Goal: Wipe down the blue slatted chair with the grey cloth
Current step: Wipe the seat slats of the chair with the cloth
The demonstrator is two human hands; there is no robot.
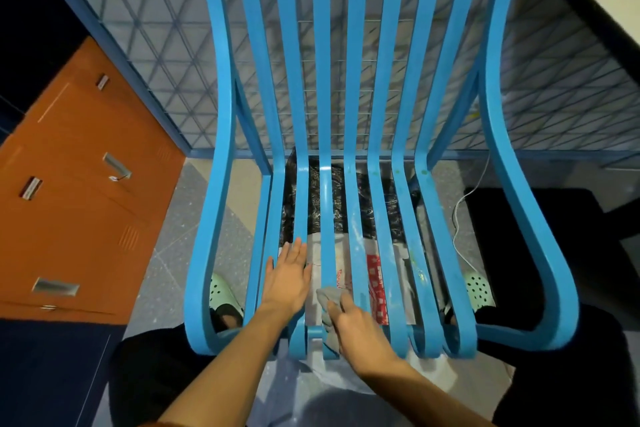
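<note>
The blue slatted metal chair (356, 163) stands directly in front of the person, seat slats running away from the body toward the backrest. The right hand (360, 326) grips the crumpled grey cloth (329, 298) against a central seat slat near the front edge. The left hand (289, 277) lies open and flat on the adjacent slats to the left, bracing. The slats' long axis points forward, so the likely wiping stroke runs away from the right hand; smears show on slats further right.
</note>
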